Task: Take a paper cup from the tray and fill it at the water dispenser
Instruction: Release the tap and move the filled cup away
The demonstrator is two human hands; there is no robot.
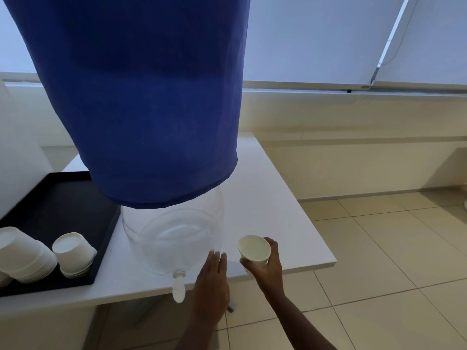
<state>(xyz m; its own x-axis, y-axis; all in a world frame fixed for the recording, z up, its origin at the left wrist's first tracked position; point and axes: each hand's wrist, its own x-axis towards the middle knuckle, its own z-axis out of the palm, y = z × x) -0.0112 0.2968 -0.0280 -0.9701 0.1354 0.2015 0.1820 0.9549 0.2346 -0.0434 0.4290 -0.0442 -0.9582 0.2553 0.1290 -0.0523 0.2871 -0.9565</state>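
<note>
The right hand [267,269] grips a white paper cup [254,250] around its lower wall, holding it upright with the mouth tilted a little toward the camera, above the near right part of the white bench [278,210]. The cup looks empty inside. The left hand [211,281] is open, fingers straight and together, reaching flat toward the clear base of the water dispenser [171,238]; its fingertips lie at or just short of the base's right side, and contact cannot be confirmed. The dispenser's white tap [178,289] hangs over the bench's front edge, just left of the left hand and apart from the cup. A blue cloth cover [141,97] drapes the bottle on top of the dispenser. On the left of the bench sits a black tray [63,198] carrying stacks of upturned cups [73,253]. Pale floor tiles [379,261] spread to the right.
</note>
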